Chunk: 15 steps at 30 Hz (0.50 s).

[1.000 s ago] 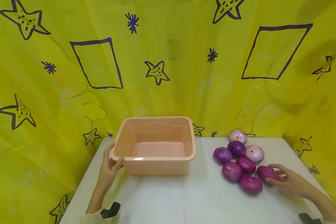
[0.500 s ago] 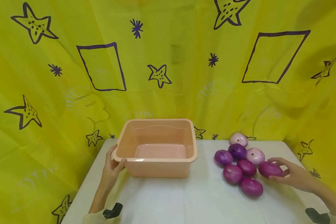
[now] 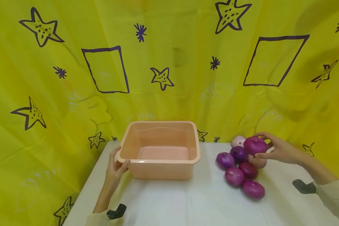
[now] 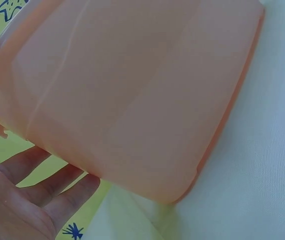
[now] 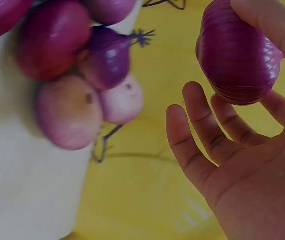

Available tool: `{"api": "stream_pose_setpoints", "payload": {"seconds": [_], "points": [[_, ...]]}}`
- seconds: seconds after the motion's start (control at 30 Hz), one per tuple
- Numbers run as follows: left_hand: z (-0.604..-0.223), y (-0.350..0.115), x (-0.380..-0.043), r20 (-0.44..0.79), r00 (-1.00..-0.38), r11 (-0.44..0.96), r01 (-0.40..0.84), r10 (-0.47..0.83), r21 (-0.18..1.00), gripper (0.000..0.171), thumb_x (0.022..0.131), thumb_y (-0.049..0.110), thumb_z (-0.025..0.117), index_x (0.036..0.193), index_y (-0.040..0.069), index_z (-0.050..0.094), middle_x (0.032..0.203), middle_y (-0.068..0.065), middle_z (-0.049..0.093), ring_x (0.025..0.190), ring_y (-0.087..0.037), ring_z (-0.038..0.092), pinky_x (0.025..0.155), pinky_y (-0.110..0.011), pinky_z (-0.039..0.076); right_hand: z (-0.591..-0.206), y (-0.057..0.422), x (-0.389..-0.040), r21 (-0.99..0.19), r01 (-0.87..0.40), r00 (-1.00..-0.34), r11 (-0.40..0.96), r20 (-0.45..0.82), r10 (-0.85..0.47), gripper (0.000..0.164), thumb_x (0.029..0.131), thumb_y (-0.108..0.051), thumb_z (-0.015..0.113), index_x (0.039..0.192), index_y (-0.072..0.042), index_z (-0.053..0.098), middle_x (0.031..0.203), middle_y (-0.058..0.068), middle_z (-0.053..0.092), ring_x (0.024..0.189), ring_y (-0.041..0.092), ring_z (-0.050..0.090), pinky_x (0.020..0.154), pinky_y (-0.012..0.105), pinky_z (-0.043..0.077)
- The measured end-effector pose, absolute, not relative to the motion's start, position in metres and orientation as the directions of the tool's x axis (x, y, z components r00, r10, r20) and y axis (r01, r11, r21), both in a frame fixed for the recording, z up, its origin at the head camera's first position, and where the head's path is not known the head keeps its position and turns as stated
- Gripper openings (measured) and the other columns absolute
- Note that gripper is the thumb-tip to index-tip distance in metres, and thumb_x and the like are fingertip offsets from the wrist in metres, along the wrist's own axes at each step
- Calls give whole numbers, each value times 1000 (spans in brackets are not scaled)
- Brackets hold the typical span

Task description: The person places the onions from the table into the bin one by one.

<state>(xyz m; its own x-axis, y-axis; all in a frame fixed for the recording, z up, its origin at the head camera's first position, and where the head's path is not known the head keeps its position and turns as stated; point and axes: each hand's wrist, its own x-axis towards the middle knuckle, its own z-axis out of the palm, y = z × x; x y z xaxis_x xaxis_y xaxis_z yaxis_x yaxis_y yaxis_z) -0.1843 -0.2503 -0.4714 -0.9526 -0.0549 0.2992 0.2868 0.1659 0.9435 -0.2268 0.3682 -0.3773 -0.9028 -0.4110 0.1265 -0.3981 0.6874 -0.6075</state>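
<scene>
Right hand: pinching held onion between thumb and fingers, with other fingers spread
Place of held onion: beyond the palm, up off the table, apart from seven other onions
Left hand: pinching near left corner of basin, with thumb over rim
Place of basin: on the table

One glossy purple onion is held up in the right hand, near seven other onions, two pale and five purple to reddish, which lie clustered to the right of the upright peach basin, whose left near corner the left hand grips.
</scene>
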Motion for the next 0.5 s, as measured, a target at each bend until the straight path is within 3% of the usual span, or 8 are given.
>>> {"api": "stream_pose_setpoints", "payload": {"seconds": [0.17, 0.37, 0.5], "points": [[-471, -246, -183, 299, -953, 154, 288, -55, 945, 68, 103, 9, 59, 160, 15, 23, 162, -23, 30, 124, -18, 60, 90, -21, 54, -348, 341, -248, -617, -455, -872, 642, 162, -463, 67, 84, -8, 84, 140, -3, 47, 125, 20, 59, 95, 13, 61, 72, 27, 59], [-472, -242, -183, 283, -956, 188, 266, -72, 946, 68, 104, 13, 60, 161, 19, 23, 164, -20, 30, 129, -37, 55, 91, -21, 53, -319, 311, -267, -613, -453, -868, 647, 139, -476, 69, 85, -14, 84, 141, -6, 46, 126, 21, 57, 97, 29, 63, 70, 30, 59], [-472, -241, -182, 285, -955, 199, 265, -78, 943, 68, 104, 15, 59, 162, 20, 22, 164, -20, 30, 129, -43, 52, 91, -20, 52, -311, 291, -276, -609, -441, -872, 660, 118, -474, 71, 86, -23, 84, 143, -11, 45, 128, 19, 56, 102, 32, 63, 75, 33, 58]]}}
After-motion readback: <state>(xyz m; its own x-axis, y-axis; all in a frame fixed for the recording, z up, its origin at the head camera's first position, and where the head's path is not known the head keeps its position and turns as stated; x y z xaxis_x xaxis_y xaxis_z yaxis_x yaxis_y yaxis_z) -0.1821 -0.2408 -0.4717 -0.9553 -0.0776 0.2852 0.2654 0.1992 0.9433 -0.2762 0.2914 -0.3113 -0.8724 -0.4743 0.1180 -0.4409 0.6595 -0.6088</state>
